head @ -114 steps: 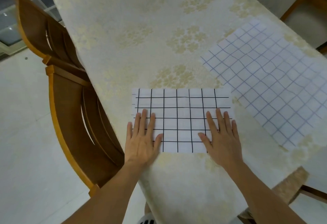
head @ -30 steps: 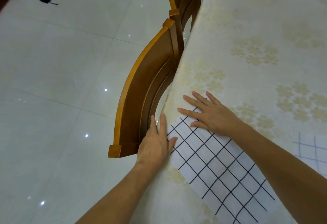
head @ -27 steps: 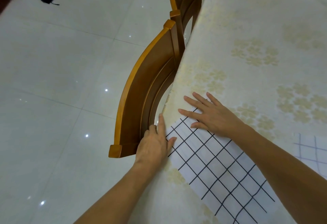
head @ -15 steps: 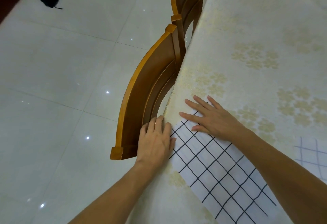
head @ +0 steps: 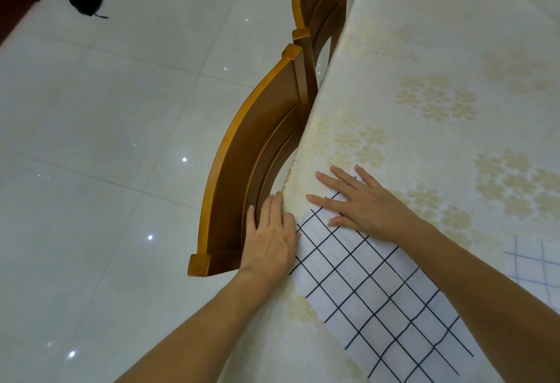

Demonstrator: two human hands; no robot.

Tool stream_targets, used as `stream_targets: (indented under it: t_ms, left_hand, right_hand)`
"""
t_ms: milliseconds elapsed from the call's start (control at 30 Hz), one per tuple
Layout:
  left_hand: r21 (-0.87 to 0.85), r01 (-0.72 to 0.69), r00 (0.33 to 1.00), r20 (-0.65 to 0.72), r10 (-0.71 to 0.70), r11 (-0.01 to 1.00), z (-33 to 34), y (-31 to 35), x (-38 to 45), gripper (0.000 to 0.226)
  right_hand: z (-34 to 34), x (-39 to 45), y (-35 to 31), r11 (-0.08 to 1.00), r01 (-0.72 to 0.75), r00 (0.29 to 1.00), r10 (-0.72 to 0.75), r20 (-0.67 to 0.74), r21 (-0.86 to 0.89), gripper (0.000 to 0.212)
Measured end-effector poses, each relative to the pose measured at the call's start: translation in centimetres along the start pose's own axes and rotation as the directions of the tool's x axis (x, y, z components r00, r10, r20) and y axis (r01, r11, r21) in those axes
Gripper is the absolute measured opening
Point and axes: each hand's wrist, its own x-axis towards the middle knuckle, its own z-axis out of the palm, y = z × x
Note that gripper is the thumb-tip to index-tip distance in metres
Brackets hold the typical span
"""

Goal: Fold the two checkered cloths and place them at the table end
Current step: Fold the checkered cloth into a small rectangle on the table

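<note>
- The black-checked cloth [head: 372,295] lies folded flat on the surface [head: 454,64], its far corner by the edge next to the nearer wooden chair [head: 254,176].
- The right hand [head: 363,204] rests on that far corner, fingers straight and spread, pressing the cloth down.
- The left hand [head: 269,240] lies flat at the surface edge, fingers straight and together, between the chair back and the cloth's left edge, thumb touching the cloth.
- A blue-checked cloth [head: 536,264] shows only in part, right of the black-checked one.
- A second wooden chair [head: 321,1] stands beyond the first.
</note>
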Motion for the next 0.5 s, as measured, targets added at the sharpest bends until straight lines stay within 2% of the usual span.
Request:
stream_targets:
  t_ms: [133,267,400,500]
  left_hand:
    - [0.057,-0.077,0.993,-0.088,0.082,0.995,-0.3,0.0,-0.2,0.025]
    - [0.16,-0.214,0.964,-0.123,0.235,0.964,-1.2,-0.1,-0.5,0.032]
    - [0.177,-0.284,0.934,-0.172,0.314,0.942,-1.8,-0.5,-0.5,0.031]
    - [0.099,-0.24,0.945,-0.205,0.256,0.966,-1.6,-0.5,-0.1,0.032]
  right_hand:
    - [-0.2,0.2,0.0,1.0,0.014,1.0,-0.014,-0.01,-0.004,0.064]
    - [-0.7,1.3,0.4,0.996,0.084,0.996,-0.083,-0.026,0.031,0.061]
    - [-2.2,2.7,0.6,0.97,0.212,0.975,-0.203,-0.088,0.116,0.035]
    - [-3.2,2.8,0.4,0.962,0.26,0.954,-0.242,-0.176,0.086,0.02]
